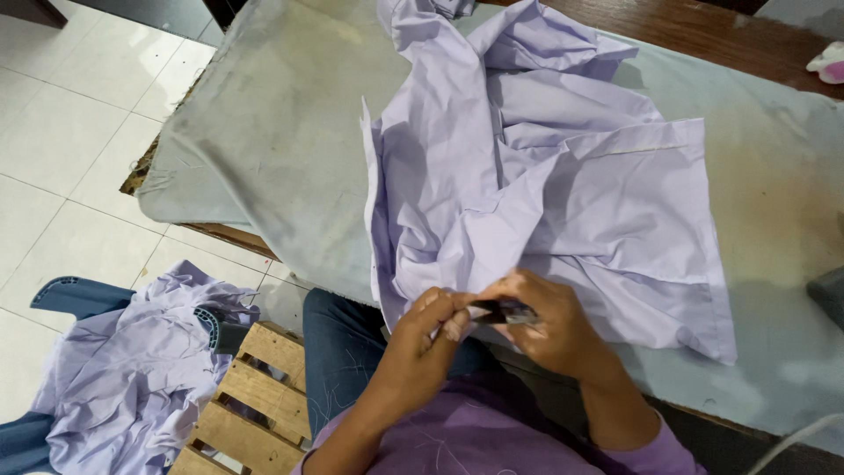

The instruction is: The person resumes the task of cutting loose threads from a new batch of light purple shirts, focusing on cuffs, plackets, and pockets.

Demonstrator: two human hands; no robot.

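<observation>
A crumpled lilac shirt lies spread on a grey padded table. Both hands meet at the shirt's near edge. My left hand pinches a bit of the lilac fabric between thumb and fingers. My right hand holds a small dark tool, perhaps a thread cutter, pointed at the spot that the left hand pinches.
A heap of lilac garments fills a blue basket on the white tiled floor at left, next to a wooden pallet. A pink and white object sits at the far right, a dark object at the right edge.
</observation>
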